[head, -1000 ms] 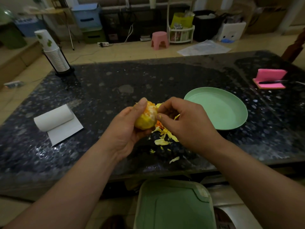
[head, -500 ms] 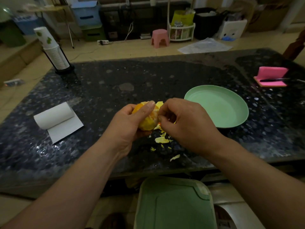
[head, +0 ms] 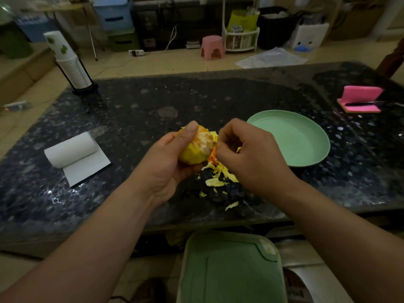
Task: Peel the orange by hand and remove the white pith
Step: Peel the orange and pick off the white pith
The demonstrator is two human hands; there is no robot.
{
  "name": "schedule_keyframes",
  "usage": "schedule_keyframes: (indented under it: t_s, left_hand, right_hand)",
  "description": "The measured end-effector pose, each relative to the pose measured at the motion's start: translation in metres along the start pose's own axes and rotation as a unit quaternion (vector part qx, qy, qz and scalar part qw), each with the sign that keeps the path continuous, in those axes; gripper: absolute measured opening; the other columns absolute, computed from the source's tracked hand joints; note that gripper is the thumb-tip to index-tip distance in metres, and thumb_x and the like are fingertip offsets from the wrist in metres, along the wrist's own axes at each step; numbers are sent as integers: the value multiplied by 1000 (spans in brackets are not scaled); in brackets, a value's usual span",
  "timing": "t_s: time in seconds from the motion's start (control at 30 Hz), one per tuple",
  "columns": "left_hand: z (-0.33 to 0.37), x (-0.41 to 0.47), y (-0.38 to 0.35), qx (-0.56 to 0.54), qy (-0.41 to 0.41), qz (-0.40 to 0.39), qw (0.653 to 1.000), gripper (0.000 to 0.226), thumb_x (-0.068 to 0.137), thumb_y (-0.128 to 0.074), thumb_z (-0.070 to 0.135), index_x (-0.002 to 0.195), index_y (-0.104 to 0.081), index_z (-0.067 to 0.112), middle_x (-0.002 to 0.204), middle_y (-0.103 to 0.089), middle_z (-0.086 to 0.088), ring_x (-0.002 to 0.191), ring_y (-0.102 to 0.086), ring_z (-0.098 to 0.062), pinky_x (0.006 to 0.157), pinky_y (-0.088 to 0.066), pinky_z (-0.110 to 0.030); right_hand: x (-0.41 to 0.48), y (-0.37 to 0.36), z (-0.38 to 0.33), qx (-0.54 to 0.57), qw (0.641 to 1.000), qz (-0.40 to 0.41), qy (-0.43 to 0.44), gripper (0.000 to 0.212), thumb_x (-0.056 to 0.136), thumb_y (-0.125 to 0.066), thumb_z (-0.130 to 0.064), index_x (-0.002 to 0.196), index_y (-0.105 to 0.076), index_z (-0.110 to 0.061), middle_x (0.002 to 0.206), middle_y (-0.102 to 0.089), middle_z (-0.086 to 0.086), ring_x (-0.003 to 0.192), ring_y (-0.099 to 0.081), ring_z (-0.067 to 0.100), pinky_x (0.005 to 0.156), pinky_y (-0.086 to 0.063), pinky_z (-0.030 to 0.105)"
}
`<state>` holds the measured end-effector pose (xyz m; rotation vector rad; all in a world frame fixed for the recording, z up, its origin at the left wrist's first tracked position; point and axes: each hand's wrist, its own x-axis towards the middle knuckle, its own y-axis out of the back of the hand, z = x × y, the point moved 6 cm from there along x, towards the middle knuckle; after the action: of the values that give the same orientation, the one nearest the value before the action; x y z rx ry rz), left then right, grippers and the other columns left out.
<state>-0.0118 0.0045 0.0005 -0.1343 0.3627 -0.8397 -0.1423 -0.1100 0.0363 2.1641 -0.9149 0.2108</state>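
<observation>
Head view shows the orange [head: 196,153] held up just left of the green plate [head: 323,154], above the dark speckled bench [head: 153,101] and not touching it. The left hand [head: 166,169] grips the fruit from below and from the side away from the plate, fingers wrapped round it and the thumb laid over its top. The top of the fruit and its plate-facing side are bare, showing pale pith and orange flesh, while yellow rind covers the lower part.

The right hand [head: 253,158] sits between the fruit and the plate, its fingers [head: 227,132] curled tight and pinching a flap of peel [head: 213,136] at the fruit's edge nearest the plate; a further bit of yellow rind shows inside the curl of that hand.

Peel scraps [head: 218,179] lie scattered on the bench in front of the plate's left rim, on the nearer side, partly under the right hand.

Well left of the plate lies a paper towel roll [head: 70,149] with one sheet unrolled, and far beyond that stands a stack of paper cups [head: 70,64]. Right of the plate and farther back, a folded pink sponge [head: 360,95] carries a thin dark implement [head: 363,103], too small to identify. Nearer than the plate, below the bench edge, sits a green chopping board [head: 229,272].
</observation>
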Motion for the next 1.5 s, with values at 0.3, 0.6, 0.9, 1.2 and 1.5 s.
schedule_keyframes:
  t_s: [0.3, 0.6, 0.9, 1.2, 1.5]
  left_hand:
    - [3, 2, 1, 11, -37, 8, 999, 61, 73, -80, 49, 119, -65, 11, 108, -78, -11, 92, -75, -26, 66, -61, -30]
    - [3, 0, 1, 68, -71, 24, 995, 58, 72, -83, 48, 116, -66, 15, 108, -78, -8, 90, -76, -20, 76, -64, -39]
    - [1, 1, 1, 17, -48, 17, 999, 70, 71, -82, 50, 125, -65, 10, 116, -78, -11, 98, -76, -23, 71, -62, -34]
    - [4, 1, 6, 67, -75, 18, 995, 60, 72, -83, 48, 117, -65, 13, 112, -78, -11, 94, -77, -22, 77, -65, -40]
    - [2, -3, 3, 104, -92, 27, 990, 62, 67, -86, 49, 114, -67, 14, 105, -78, -8, 91, -76, -21, 82, -65, -42]
  right_hand:
    - [2, -4, 6, 58, 994, -30, -92, 14, 99, -72, -38, 88, -70, -30, 71, -67, -16, 65, -64, 7, 66, -62, 44]
    - [0, -4, 9, 19, 994, -22, -110, 11, 97, -70, -32, 88, -74, -26, 73, -71, -9, 66, -69, 7, 61, -60, 28]
    - [0, -2, 13, 69, 991, -21, -115, 8, 98, -70, -25, 92, -76, -28, 76, -72, -10, 71, -70, 11, 67, -63, 45]
    - [0, -4, 10, 39, 993, -50, -96, 10, 98, -73, -37, 95, -76, -27, 77, -72, -9, 71, -68, 7, 66, -61, 32]
    - [-6, -8, 3, -53, 998, -11, -41, 10, 94, -72, -28, 86, -70, -23, 67, -63, -10, 63, -59, 7, 57, -44, 27]
